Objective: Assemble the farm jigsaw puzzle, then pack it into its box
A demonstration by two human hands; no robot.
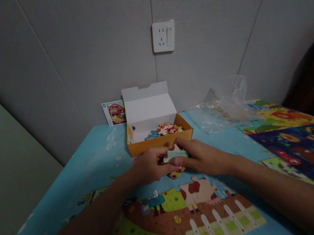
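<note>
My left hand (149,166) and my right hand (205,157) meet in front of the box, fingers closed around a few jigsaw puzzle pieces (177,154). A pale green piece lies uppermost, partly covered by the right thumb; how many are held is hidden. Just below the fingers a colourful piece (176,174) shows; I cannot tell whether it is held or resting on the table. Nearer to me lies a partly joined farm puzzle (174,217) with a spotted cow, a white fence and a pink animal. My left forearm covers part of its left side.
An orange box (161,143) with its white lid raised holds several loose pieces (169,128). Behind it a farm picture card (116,113) leans on the wall. Clear plastic bags (219,112) and two colourful picture sheets (313,162) lie at the right on the blue tablecloth (92,161).
</note>
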